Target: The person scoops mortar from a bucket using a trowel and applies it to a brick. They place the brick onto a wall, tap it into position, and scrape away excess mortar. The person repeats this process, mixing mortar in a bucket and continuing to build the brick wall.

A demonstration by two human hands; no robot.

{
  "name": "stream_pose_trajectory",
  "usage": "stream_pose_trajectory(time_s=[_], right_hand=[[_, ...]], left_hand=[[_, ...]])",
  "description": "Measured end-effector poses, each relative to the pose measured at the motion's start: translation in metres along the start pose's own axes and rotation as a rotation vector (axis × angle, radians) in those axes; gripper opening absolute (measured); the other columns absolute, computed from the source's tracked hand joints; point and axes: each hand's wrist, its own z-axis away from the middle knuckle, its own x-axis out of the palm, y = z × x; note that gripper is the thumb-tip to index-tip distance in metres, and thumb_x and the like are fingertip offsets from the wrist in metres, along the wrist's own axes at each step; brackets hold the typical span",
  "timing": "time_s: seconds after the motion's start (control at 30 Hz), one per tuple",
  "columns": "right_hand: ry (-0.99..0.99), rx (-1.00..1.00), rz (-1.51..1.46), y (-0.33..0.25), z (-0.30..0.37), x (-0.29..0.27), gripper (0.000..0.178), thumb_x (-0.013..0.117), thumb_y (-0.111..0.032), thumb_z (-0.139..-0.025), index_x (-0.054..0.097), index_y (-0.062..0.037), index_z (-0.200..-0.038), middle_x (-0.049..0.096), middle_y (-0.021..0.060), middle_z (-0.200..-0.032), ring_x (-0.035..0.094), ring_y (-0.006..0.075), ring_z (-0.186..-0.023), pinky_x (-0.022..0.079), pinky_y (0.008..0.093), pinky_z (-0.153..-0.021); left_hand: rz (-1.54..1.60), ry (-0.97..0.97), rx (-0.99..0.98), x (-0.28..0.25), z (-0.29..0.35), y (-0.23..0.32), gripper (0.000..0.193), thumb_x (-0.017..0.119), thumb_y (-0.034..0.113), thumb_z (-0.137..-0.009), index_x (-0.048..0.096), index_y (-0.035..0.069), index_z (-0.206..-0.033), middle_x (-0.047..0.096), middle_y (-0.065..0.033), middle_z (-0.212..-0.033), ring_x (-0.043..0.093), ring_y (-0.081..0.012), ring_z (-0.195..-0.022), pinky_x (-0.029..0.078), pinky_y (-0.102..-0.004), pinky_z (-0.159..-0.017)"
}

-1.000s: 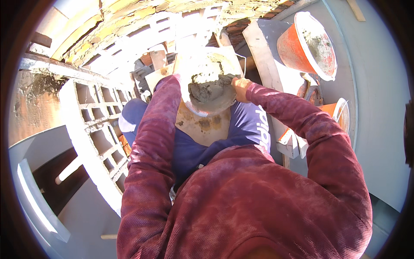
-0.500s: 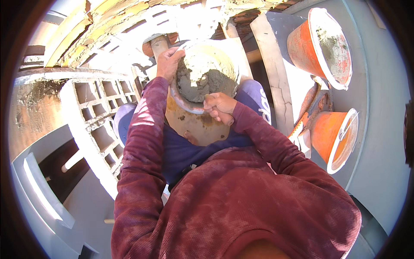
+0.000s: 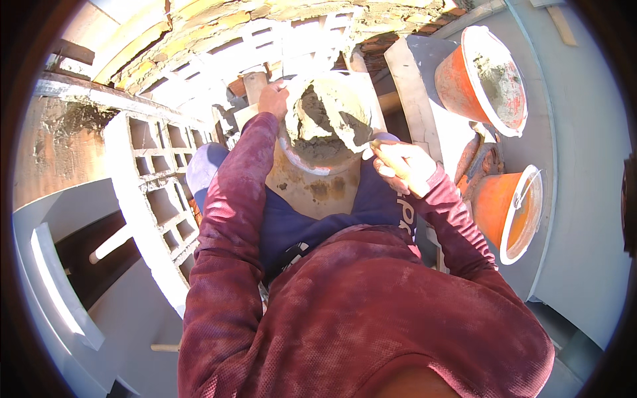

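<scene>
Between my knees stands a round bucket [image 3: 317,167] of wet grey mortar [image 3: 312,123]. My left hand [image 3: 273,99] is closed on the bucket's rim at its far left side. In my right hand [image 3: 402,163], at the near right side of the bucket, is a trowel [image 3: 376,144], gripped by its handle. The trowel's blade reaches over the bucket and appears coated with mortar, so its outline is hard to make out in the glare. A hollow shows in the mortar beside it.
At the right, an orange bucket [image 3: 458,83] with mortar residue lies tilted above a second orange bucket [image 3: 494,207]. Hollow blocks [image 3: 162,199] stand to my left. A rough brick wall [image 3: 219,33] runs along the far side, and a board [image 3: 415,96] lies right of the mortar bucket.
My right hand has moved right and turned, bringing the mortar-covered trowel up from the mortar toward the bucket's right rim. My left hand still holds the rim. The view has shifted slightly.
</scene>
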Motion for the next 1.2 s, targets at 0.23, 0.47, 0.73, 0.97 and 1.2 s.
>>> stream_pose_trajectory(time_s=[0.23, 0.47, 0.73, 0.97, 1.2], right_hand=[[-0.052, 0.09, 2.19, 0.03, -0.074, -0.024, 0.03, 0.067, -0.008, -0.072, 0.069, -0.0069, -0.102, 0.068, 0.012, -0.098, 0.064, 0.0285, -0.103, 0.053, 0.0378, -0.085], [0.696, -0.2, 1.374, 0.053, -0.017, 0.017, 0.034, 0.059, -0.027, -0.085, 0.065, -0.0033, -0.109, 0.068, 0.0196, -0.094, 0.066, 0.0389, -0.088, 0.052, 0.0475, -0.076], [1.592, -0.117, 1.623, -0.004, 0.327, -0.062, 0.019, 0.06, -0.013, -0.079, 0.071, -0.0098, -0.094, 0.065, 0.0106, -0.095, 0.066, 0.0318, -0.087, 0.053, 0.0425, -0.075], [1.231, -0.071, 2.085, 0.033, 0.329, -0.154, 0.022, 0.061, -0.014, -0.079, 0.063, -0.0115, -0.1, 0.063, 0.009, -0.099, 0.065, 0.0284, -0.093, 0.055, 0.0393, -0.077], [1.134, -0.089, 2.194, 0.043, 0.317, -0.151, 0.02, 0.059, -0.013, -0.079, 0.064, -0.0108, -0.098, 0.064, 0.01, -0.096, 0.066, 0.0281, -0.089, 0.056, 0.0392, -0.074]], left_hand=[[-0.058, -0.121, 0.086, 0.049, -0.005, 0.032, 0.037, 0.064, 0.023, -0.087, 0.066, -0.005, -0.111, 0.069, -0.0151, -0.104, 0.064, -0.0224, -0.092, 0.048, -0.0319, -0.084], [0.008, -0.002, -0.091, 0.011, -0.019, 0.017, 0.046, 0.066, 0.036, -0.084, 0.067, -0.003, -0.107, 0.068, -0.0178, -0.106, 0.064, -0.0248, -0.095, 0.048, -0.036, -0.081], [-0.035, -0.065, -0.111, 0.022, -0.02, 0.042, 0.045, 0.066, 0.035, -0.084, 0.066, -0.003, -0.108, 0.068, -0.0176, -0.107, 0.064, -0.025, -0.094, 0.048, -0.0364, -0.081], [-0.039, -0.084, -0.109, 0.015, -0.025, 0.047, 0.045, 0.065, 0.035, -0.085, 0.066, -0.004, -0.109, 0.068, -0.0174, -0.107, 0.065, -0.0253, -0.093, 0.048, -0.0366, -0.081], [-0.058, -0.099, -0.12, 0.014, -0.026, 0.046, 0.045, 0.064, 0.034, -0.086, 0.065, -0.004, -0.11, 0.068, -0.0172, -0.107, 0.065, -0.0255, -0.092, 0.048, -0.0369, -0.082]])
